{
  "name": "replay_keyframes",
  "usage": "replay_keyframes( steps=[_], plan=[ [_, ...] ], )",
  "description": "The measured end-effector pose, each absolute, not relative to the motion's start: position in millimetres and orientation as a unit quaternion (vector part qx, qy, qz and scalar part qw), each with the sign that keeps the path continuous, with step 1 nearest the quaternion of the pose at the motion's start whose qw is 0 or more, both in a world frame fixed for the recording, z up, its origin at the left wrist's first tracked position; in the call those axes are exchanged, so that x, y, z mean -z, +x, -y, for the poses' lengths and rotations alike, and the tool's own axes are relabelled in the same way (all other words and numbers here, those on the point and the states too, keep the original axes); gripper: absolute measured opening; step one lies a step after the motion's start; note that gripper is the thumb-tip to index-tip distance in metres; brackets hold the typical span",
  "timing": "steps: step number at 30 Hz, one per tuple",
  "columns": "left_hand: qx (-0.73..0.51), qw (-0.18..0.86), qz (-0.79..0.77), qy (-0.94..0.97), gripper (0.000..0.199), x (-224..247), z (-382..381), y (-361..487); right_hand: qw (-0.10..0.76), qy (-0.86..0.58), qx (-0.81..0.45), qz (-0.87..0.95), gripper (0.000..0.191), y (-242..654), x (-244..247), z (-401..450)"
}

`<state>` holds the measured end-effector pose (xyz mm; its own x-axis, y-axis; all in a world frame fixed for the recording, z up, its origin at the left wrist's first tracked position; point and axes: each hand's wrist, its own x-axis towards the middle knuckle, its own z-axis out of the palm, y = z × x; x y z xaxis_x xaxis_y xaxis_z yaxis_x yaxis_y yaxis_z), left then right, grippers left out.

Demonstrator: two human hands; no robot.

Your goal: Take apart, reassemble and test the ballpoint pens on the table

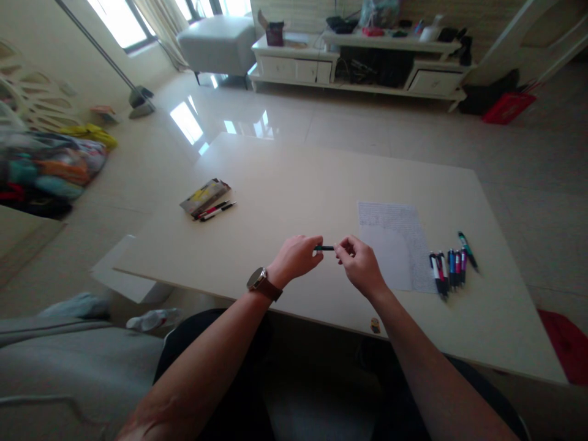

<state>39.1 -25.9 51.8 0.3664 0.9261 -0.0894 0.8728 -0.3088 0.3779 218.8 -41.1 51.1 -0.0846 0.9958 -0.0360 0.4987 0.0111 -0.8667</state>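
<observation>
Between my two hands, above the white table [294, 184], a dark pen [327, 248] with a bit of green is held level. My left hand [296, 256], with a watch on its wrist, is closed on the pen's left end. The fingers of my right hand [358, 258] pinch its right end. Just right of that hand lie sheets of paper [390, 251], one covered in handwriting. Several click pens [452, 269] lie in a row at the papers' right edge, with a green pen [467, 251] slanted beside them.
On the table's left lie a grey and yellow packet [202, 196] and a few pens [217, 211]. A small sticker-like spot [375, 325] is at the near edge. Beyond the table stand a low white cabinet [294, 68] and a grey ottoman [218, 46].
</observation>
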Motion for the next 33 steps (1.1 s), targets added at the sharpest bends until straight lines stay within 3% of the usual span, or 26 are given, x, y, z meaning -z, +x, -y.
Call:
replay_keyframes(
  steps=[4, 10, 16, 21, 27, 33],
  plan=[
    [-0.066, 0.191, -0.559, 0.804, 0.018, -51.8, 26.0, 39.6, 0.297, -0.597, -0.383, 0.639, 0.048, 219.6, -49.3, 41.1],
    [-0.071, 0.189, -0.561, 0.803, 0.018, -52.1, 25.7, 39.6, 0.332, -0.583, -0.375, 0.640, 0.023, 218.2, -49.9, 41.4],
    [-0.074, 0.193, -0.554, 0.806, 0.015, -50.5, 25.7, 39.0, 0.279, -0.596, -0.392, 0.643, 0.057, 219.0, -50.6, 42.4],
    [-0.080, 0.182, -0.556, 0.807, 0.016, -49.9, 25.7, 38.5, 0.332, -0.581, -0.379, 0.639, 0.031, 217.9, -50.8, 41.8],
    [-0.074, 0.189, -0.544, 0.814, 0.016, -52.7, 26.4, 38.9, 0.291, -0.599, -0.424, 0.614, 0.060, 218.8, -47.9, 40.1],
    [-0.073, 0.174, -0.555, 0.810, 0.018, -50.2, 25.5, 37.9, 0.327, -0.570, -0.423, 0.624, 0.035, 218.2, -49.3, 40.3]
  ],
)
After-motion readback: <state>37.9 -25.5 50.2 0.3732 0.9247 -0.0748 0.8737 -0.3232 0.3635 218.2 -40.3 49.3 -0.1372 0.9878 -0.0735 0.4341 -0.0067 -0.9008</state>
